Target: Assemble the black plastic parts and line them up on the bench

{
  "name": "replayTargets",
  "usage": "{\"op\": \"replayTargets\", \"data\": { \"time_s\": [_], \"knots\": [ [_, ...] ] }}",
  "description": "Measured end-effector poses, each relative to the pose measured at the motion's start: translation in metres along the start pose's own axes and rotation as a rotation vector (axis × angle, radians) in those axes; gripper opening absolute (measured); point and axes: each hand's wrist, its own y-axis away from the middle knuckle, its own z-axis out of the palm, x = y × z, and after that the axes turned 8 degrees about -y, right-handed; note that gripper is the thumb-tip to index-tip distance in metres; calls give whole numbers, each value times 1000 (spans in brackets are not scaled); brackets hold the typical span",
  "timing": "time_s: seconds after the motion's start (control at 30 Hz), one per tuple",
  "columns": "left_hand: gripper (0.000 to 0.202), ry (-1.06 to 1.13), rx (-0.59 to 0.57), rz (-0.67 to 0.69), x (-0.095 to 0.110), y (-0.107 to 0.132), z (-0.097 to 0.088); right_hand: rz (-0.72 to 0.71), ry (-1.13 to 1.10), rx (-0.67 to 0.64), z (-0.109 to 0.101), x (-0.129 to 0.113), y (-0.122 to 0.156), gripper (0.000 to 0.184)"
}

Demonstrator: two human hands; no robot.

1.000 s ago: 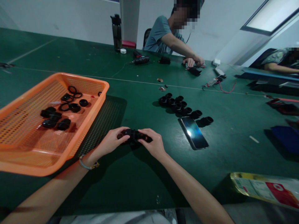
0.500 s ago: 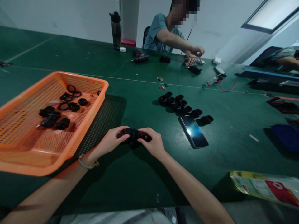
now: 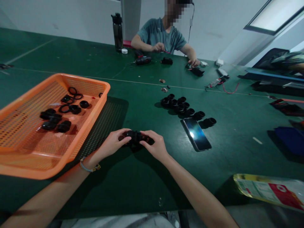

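Between my two hands is a black plastic pipe fitting (image 3: 136, 136) with a ribbed middle, held level just over the green table. My left hand (image 3: 117, 140) is closed around its left end, thumb in front. At the other end, my right hand (image 3: 154, 144) grips with thumb and fingers. Parts of the fitting are hidden by my fingers. An orange basket (image 3: 86, 126) to the left contains several black fittings (image 3: 64, 125) and black rings (image 3: 64, 108). Beyond my right hand, several black fittings (image 3: 180, 108) stand grouped on the table.
A phone (image 3: 197, 134) lies right of my hands. A foil-edged packet (image 3: 273, 191) rests at the near right edge. Farther back are a power drill (image 3: 143, 60), a dark bottle (image 3: 117, 33) and wired parts (image 3: 217, 82). Across the table sits a person (image 3: 163, 36) handling small parts.
The person across the table has sat back, drawing one hand toward their chest with a thin red piece. My hands and the fitting look the same.
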Motion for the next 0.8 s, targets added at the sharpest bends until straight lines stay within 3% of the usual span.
{"op": "replayTargets", "data": {
  "time_s": [0.8],
  "knots": [
    [39,-11,3,-16,3,1,-1,-6,15,3,0,1,0,26]
  ]
}}
